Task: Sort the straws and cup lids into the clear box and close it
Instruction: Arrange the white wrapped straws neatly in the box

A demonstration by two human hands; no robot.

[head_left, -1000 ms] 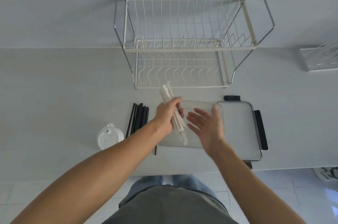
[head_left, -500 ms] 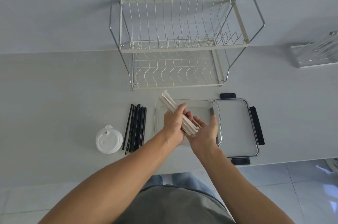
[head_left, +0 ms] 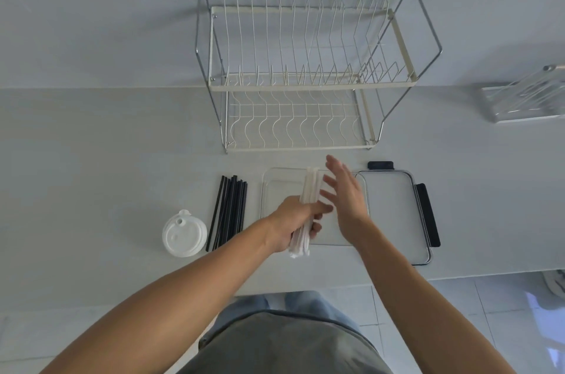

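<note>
Gripping a bundle of white straws (head_left: 308,208) over the clear box (head_left: 276,190), the left hand (head_left: 295,222) hides their middle. Right hand (head_left: 344,193) hovers beside them, fingers straight, covering the box's right rim. Black straws (head_left: 228,211) and white cup lids (head_left: 184,234) lie left on the surface (head_left: 91,175).

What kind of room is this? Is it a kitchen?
Probably a kitchen. A two-tier white wire dish rack stands on the pale grey countertop against the wall, with a stack of white plastic cup lids and a row of black drinking straws laid out nearby.
</note>
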